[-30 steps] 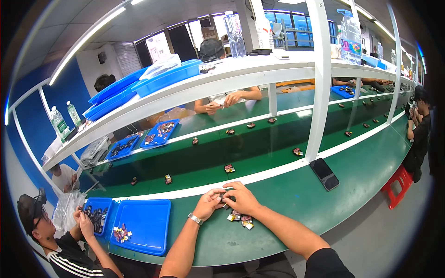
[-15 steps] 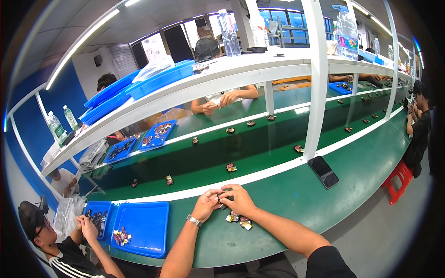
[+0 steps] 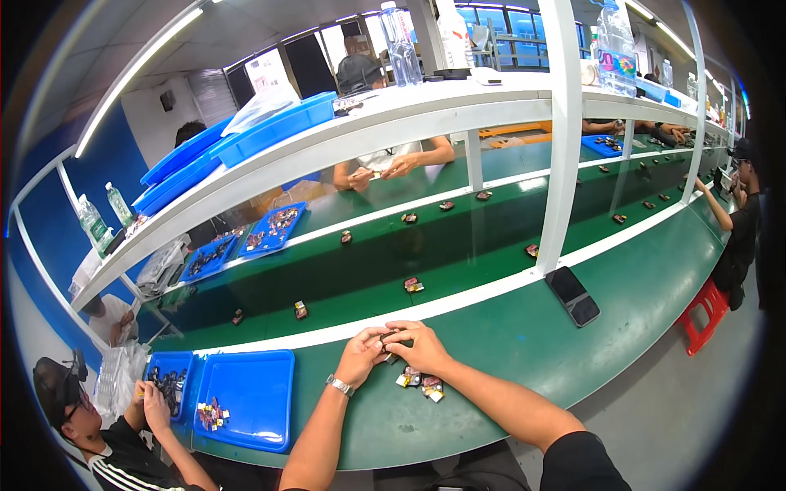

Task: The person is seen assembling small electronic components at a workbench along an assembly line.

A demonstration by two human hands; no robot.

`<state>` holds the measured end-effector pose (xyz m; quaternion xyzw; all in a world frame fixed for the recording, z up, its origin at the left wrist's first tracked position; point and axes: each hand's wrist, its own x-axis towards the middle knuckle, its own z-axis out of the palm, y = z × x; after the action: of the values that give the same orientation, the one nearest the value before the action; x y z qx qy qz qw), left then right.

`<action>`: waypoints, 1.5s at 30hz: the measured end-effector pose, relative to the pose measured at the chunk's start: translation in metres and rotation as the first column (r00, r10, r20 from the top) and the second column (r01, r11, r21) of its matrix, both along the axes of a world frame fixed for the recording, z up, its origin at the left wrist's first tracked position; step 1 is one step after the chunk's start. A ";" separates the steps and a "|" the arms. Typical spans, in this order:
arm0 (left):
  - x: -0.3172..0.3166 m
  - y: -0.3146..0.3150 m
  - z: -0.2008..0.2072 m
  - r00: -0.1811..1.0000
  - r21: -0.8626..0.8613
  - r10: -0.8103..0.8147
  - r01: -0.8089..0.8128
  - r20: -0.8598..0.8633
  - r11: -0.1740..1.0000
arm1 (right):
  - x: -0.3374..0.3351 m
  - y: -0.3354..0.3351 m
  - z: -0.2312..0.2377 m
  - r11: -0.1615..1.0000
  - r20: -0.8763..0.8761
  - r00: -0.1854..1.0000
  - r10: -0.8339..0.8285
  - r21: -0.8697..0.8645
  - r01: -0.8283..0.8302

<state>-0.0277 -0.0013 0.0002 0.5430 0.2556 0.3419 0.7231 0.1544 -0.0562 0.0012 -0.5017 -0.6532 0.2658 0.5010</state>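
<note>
Above the green worktop (image 3: 491,368), my left hand (image 3: 361,358) and my right hand (image 3: 419,347) meet with their fingertips closed round a small dark part (image 3: 387,337). The fingers cover most of it, so its exact kind cannot be made out. A small cluster of parts with dark, reddish and white-yellow faces (image 3: 421,381) lies on the worktop just under my right wrist. To the left of my left forearm stands a blue tray (image 3: 270,425) with a small heap of similar reddish and yellow parts (image 3: 213,414) in its left half.
A white-edged green conveyor (image 3: 368,295) with spaced small parts runs beyond my hands. A black phone (image 3: 572,296) lies by the white post (image 3: 561,164). A co-worker (image 3: 82,417) sits at left beside a tray of black parts (image 3: 168,385). A red stool (image 3: 702,319) stands right.
My hands stay together on the small part, with slight finger movement. Conveyor parts sit slightly further right. The co-worker at far right has stretched an arm towards the conveyor. The view has tilted slightly.
</note>
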 end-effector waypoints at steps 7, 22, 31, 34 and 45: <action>0.006 -0.004 0.005 0.998 0.042 0.058 -0.056 -0.035 0.998 | -0.002 0.000 -0.003 0.994 0.037 0.999 0.000 0.110 -0.004; 0.009 -0.007 0.004 0.996 -0.025 0.079 -0.078 0.041 0.997 | -0.006 -0.011 0.018 0.942 0.087 0.981 -0.172 0.306 0.138; 0.007 -0.003 0.000 0.997 -0.019 0.077 -0.076 0.032 0.997 | -0.011 -0.010 0.018 0.889 0.203 0.949 -0.239 0.439 0.130; 0.009 -0.004 0.000 0.996 -0.022 0.077 -0.077 0.042 0.997 | -0.010 -0.010 0.015 0.893 0.239 0.940 -0.242 0.435 0.119; 0.012 -0.005 -0.002 0.996 0.007 0.088 -0.088 -0.007 0.996 | -0.008 -0.006 0.009 0.883 0.357 0.885 -0.298 0.457 0.113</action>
<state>-0.0153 -0.0062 -0.0021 0.5348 0.2807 0.3723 0.7048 0.1462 -0.0624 0.0097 -0.4938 -0.7284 -0.0514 0.4722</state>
